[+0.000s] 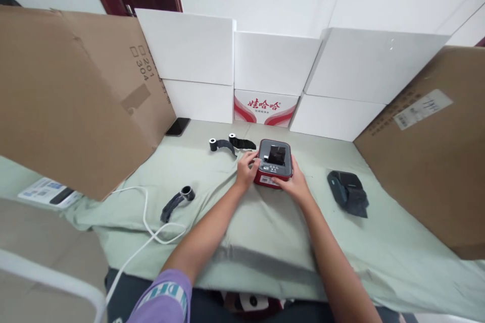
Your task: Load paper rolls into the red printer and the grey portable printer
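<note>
The left hand (247,169) and right hand (295,180) are holding a red-and-grey device (274,162) between them, gripping its opposite sides as it is sitting on the cloth-covered tabletop (265,227), in front of the white boxes. Two small rolls of dark ribbon (223,146) are lying just beyond the left hand, another dark roll (178,203) is resting nearer the white cable (146,212), and a black device (346,192) is lying well to the right.
</note>
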Action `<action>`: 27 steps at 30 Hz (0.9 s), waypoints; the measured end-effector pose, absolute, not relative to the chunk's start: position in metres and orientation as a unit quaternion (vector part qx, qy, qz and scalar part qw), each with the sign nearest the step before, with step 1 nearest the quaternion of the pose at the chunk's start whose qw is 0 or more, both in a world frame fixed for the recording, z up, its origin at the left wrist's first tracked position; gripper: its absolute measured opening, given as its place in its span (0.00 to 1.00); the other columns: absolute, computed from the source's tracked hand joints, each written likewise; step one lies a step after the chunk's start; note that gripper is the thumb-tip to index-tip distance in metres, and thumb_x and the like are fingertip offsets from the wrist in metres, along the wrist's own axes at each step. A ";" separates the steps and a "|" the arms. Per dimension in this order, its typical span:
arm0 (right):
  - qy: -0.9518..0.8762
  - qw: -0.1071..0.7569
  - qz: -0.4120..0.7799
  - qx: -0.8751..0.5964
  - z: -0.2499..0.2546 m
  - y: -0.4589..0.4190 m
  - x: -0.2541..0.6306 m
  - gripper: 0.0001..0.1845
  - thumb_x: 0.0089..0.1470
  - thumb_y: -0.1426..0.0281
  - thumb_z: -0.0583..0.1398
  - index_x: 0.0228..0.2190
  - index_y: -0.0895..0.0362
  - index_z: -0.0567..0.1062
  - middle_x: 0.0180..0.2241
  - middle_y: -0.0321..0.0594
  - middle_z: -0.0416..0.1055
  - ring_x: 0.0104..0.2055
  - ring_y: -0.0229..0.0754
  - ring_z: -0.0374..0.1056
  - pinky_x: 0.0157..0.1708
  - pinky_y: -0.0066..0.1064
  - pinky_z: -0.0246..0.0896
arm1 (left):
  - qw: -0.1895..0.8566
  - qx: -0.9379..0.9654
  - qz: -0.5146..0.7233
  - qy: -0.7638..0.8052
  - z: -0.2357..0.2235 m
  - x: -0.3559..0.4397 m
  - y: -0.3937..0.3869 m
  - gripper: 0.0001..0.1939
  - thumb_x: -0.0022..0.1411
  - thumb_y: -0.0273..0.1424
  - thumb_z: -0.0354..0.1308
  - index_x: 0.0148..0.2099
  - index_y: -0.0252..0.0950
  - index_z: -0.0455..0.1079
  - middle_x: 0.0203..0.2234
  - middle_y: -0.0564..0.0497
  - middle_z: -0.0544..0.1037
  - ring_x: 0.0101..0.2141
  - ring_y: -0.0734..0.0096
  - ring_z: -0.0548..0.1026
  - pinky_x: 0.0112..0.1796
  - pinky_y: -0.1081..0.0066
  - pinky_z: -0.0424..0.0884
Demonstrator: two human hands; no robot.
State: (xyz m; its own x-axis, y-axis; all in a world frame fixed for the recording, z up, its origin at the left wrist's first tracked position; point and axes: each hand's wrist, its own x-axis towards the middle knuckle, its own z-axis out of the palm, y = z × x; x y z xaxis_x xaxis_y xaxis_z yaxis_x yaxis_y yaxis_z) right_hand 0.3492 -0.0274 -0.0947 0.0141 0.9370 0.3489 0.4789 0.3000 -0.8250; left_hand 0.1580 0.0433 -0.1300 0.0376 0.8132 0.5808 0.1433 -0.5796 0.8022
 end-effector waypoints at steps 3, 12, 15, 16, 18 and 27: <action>-0.657 0.448 0.239 -0.557 -0.088 -0.029 0.368 0.59 0.41 0.54 0.74 0.68 0.51 0.56 0.61 0.50 0.69 0.63 0.62 0.67 0.62 0.54 0.61 | 0.288 0.714 0.557 0.313 -0.128 0.161 0.041 0.27 0.67 0.46 0.56 0.59 0.33 0.73 0.46 0.42 0.75 0.46 0.60 0.76 0.47 0.61 0.76; -0.711 0.410 0.291 -0.492 -0.051 -0.001 0.461 0.61 0.37 0.57 0.77 0.67 0.54 0.59 0.63 0.50 0.68 0.64 0.60 0.66 0.64 0.53 0.58 | 0.281 0.785 0.487 0.260 -0.115 0.221 0.058 0.49 0.50 0.50 0.72 0.68 0.34 0.62 0.54 0.39 0.66 0.58 0.50 0.69 0.59 0.50 0.70; -0.698 0.424 0.306 -0.489 -0.040 0.019 0.492 0.56 0.36 0.56 0.77 0.64 0.56 0.65 0.62 0.51 0.69 0.63 0.59 0.66 0.65 0.52 0.57 | 0.273 0.784 0.489 0.266 -0.103 0.266 0.085 0.50 0.46 0.50 0.74 0.65 0.31 0.65 0.52 0.38 0.66 0.57 0.48 0.70 0.60 0.49 0.69; -0.688 0.429 0.302 -0.501 -0.038 0.026 0.502 0.56 0.35 0.56 0.77 0.62 0.57 0.66 0.61 0.51 0.70 0.63 0.58 0.66 0.65 0.52 0.57 | 0.273 0.783 0.489 0.271 -0.100 0.282 0.095 0.50 0.44 0.50 0.75 0.64 0.31 0.66 0.52 0.38 0.67 0.56 0.47 0.70 0.60 0.49 0.68; -0.662 0.434 0.290 -0.538 -0.038 0.036 0.523 0.56 0.31 0.55 0.78 0.60 0.57 0.68 0.59 0.51 0.72 0.61 0.59 0.67 0.64 0.54 0.58 | 0.280 0.777 0.489 0.281 -0.095 0.313 0.111 0.48 0.43 0.48 0.76 0.62 0.31 0.67 0.52 0.37 0.67 0.56 0.46 0.70 0.61 0.48 0.67; -0.579 0.410 0.313 -0.631 -0.052 0.042 0.603 0.52 0.29 0.58 0.77 0.56 0.56 0.71 0.55 0.50 0.75 0.57 0.59 0.70 0.61 0.55 0.62 | 0.359 0.757 0.464 0.289 -0.113 0.406 0.115 0.44 0.45 0.50 0.74 0.59 0.32 0.69 0.53 0.38 0.67 0.54 0.49 0.72 0.60 0.54 0.68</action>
State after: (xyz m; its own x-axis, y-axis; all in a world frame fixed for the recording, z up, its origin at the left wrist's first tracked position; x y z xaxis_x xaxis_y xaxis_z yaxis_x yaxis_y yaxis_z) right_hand 0.6034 0.0420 -0.0515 0.1336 0.9878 0.0804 0.4744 0.0075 -0.8803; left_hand 0.4061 0.1153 -0.1128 0.4033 0.7698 0.4947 0.1049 -0.5759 0.8108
